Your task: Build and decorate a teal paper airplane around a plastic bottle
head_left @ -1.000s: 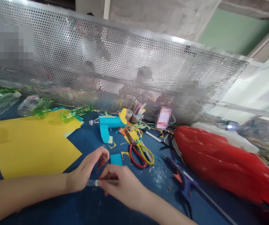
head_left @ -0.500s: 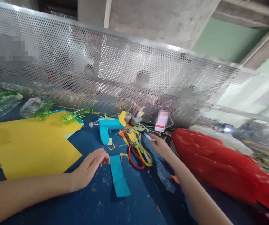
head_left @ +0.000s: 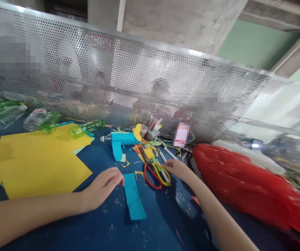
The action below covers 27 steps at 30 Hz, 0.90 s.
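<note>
My left hand (head_left: 106, 184) has its fingers curled in at the upper left corner of a blue paper strip (head_left: 134, 198), which stands slightly off the table and casts a shadow. My right hand (head_left: 176, 168) reaches over the yellow handle of the scissors (head_left: 152, 176), fingertips beside or touching it; its thumb is mostly hidden. The scissors have one red and one yellow handle. Two slim white pens (head_left: 170, 152) lie just beyond my right hand. Behind the strip lies a plastic bottle wrapped in blue paper (head_left: 124, 138), with a yellow paper piece at one end.
Yellow paper sheets (head_left: 40, 160) cover the left side, with green and clear bottles (head_left: 8, 116) behind. Cups of supplies (head_left: 150, 129) and a phone (head_left: 181, 135) stand by the perforated metal screen (head_left: 139, 76). A red plastic bag (head_left: 244, 184) fills the right. Paper scraps (head_left: 125, 164) litter the blue table.
My right hand has let go of a white pen, which now lies on the table, and has moved left and nearer to the scissors. My left hand and the blue strip have barely moved.
</note>
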{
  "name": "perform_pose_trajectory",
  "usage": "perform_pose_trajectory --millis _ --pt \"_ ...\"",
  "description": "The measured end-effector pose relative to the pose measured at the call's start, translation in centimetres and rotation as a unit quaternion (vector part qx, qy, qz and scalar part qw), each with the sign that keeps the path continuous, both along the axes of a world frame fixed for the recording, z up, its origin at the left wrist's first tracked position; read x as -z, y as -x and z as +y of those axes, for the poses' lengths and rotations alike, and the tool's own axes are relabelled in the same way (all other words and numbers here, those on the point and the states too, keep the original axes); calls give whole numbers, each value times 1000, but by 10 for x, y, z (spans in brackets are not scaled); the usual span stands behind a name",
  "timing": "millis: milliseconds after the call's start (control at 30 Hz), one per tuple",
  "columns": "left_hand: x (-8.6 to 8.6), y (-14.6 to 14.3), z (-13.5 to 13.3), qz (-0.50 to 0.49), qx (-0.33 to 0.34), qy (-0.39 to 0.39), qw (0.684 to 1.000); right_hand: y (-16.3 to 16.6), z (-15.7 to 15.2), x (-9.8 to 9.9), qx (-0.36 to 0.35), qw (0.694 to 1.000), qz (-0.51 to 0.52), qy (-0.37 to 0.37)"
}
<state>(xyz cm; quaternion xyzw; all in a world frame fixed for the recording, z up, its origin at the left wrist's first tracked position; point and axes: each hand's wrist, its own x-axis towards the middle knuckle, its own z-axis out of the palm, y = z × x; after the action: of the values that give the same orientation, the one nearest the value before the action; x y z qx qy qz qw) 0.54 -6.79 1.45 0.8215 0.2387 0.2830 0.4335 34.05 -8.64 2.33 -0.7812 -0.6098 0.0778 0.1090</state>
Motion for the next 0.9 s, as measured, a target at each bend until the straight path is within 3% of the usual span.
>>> perform_pose_trajectory --millis 300,467,700,833,900 --pt "1 1 1 8 3 0 1000 8 -1 -2 -58 998 23 4" --pt "2 1 1 8 5 2 1000 9 -1 -1 -50 998 19 -17" --pt "0 0 0 13 -1 -15 1000 1 2 8 -4 995 43 -89" --pt "-1 0 0 19 -11 -30 999 5 3 0 12 982 68 -178" --pt "1 -1 0 25 -20 -45 998 12 3 -7 11 966 135 -219"
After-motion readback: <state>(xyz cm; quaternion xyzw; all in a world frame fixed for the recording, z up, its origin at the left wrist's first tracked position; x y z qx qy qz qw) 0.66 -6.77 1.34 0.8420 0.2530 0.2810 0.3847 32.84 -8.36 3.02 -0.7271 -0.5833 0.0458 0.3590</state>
